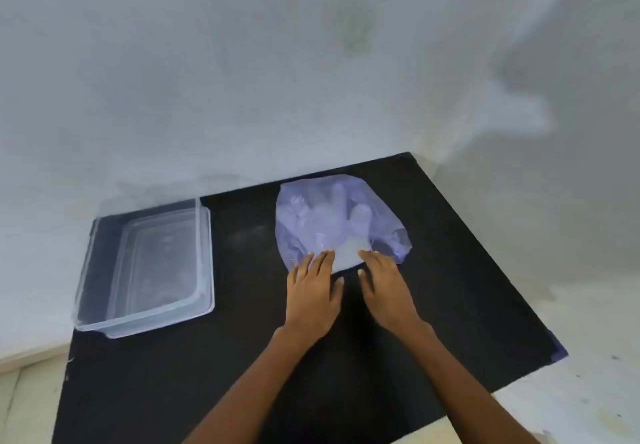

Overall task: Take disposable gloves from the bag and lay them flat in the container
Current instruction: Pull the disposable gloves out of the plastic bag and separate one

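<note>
While a black mat (346,357) covers the table, a clear container (104,288) sits at its left; right of it lies the purple bag (294,225) of gloves (346,215). Left hand (313,294) and right hand (388,288) lie flat, fingers spread, on the bag's near edge.
</note>
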